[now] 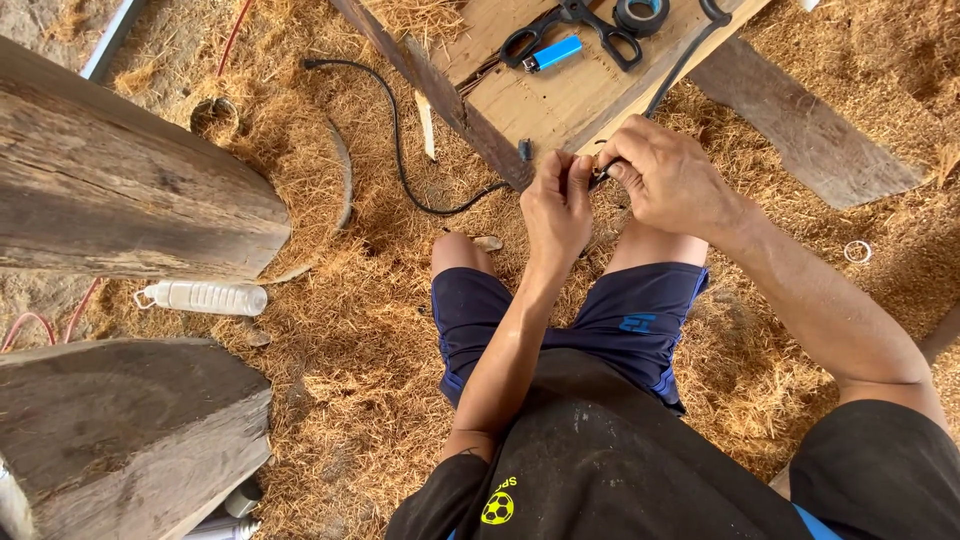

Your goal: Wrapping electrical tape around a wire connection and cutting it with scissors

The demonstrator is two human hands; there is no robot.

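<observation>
Left hand point(556, 205) and right hand point(668, 180) both pinch the thin black cable point(405, 160) end off the plank's point(560, 95) near edge; probably light, limp, best gripped near the tip.

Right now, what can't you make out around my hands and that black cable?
- Head view: cable end, pinched between left hand and right hand; fingers cover it.
- Scissors and tape roll on the board: cut by top edge.

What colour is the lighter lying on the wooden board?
Bright blue: the lighter shows in the head view, beside black-handled scissors.
</observation>
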